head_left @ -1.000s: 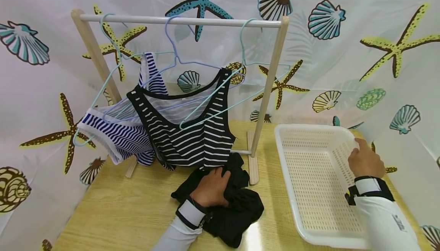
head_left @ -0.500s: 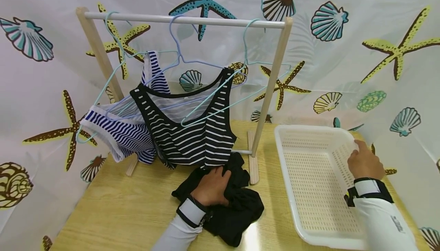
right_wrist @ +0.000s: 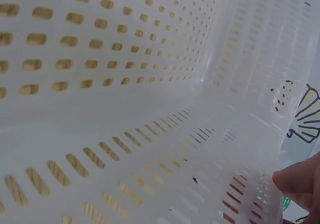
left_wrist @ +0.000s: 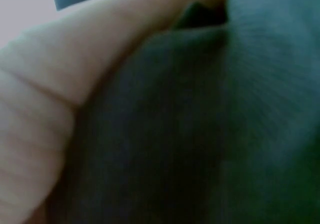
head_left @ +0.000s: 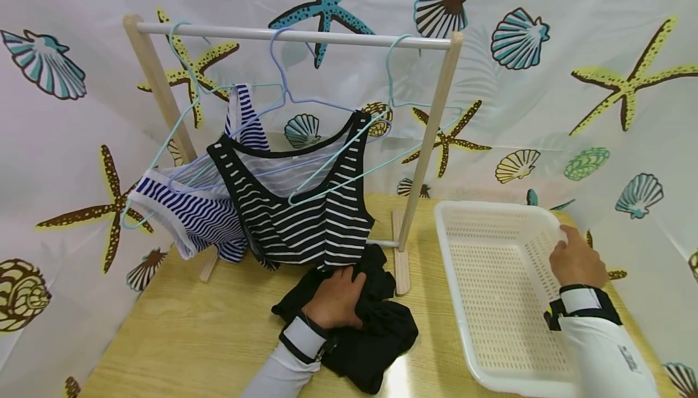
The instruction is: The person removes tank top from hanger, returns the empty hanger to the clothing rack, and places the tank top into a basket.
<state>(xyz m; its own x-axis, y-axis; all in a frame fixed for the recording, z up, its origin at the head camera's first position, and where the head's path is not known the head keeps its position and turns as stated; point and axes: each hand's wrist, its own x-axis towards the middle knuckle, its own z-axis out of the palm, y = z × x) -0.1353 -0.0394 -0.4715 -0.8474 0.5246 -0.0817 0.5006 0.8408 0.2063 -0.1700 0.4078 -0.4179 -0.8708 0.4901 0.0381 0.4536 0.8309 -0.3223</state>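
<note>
In the head view my left hand (head_left: 334, 301) is on a crumpled black garment (head_left: 376, 337) on the table, its fingers bent into the cloth. Up close, the left wrist view shows the dark cloth (left_wrist: 160, 124) against a thumb or finger (left_wrist: 55, 69); the fingertips are hidden. To the right, my right hand (head_left: 579, 258) holds the right rim of a white plastic basket (head_left: 455, 289), which has nothing in it. The right wrist view has fingers (right_wrist: 297, 176) at that rim. Behind the left hand hangs a black-and-white striped crop top (head_left: 300, 228) on a purple hanger (head_left: 283, 86).
A wood-and-metal clothes rack (head_left: 305, 36) stands on the table (head_left: 180, 337). Blue-and-white striped briefs (head_left: 191, 210) hang on its left hanger (head_left: 180, 113). On the right, a mint hanger (head_left: 389, 77) bears no garment of its own. A patterned curtain (head_left: 480, 107) closes the back.
The view has shifted slightly. Both hands keep their places on the black garment and the basket rim.
</note>
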